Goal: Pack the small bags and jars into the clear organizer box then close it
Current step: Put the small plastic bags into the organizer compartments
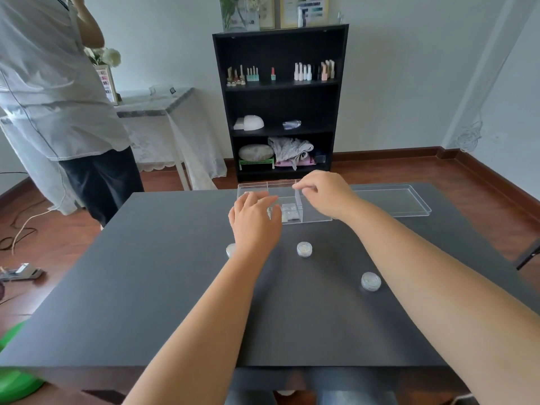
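The clear organizer box [257, 187] stands open at the far middle of the dark table, with small bags [290, 212] lying in its middle front compartment. My left hand [254, 223] hovers over the box's left front part, fingers slightly apart, holding nothing that I can see. My right hand [324, 194] is above the box's right part, thumb and forefinger pinched together; whether something is between them is unclear. Three small round jars lie on the table: one [304, 249] in the middle, one [370, 281] to the right, one [230, 249] partly hidden by my left wrist.
The box's clear lid [409, 200] lies flat to the right of the box. A person in a white shirt [52, 92] stands at the table's far left corner. A black shelf [280, 103] with bottles stands behind the table.
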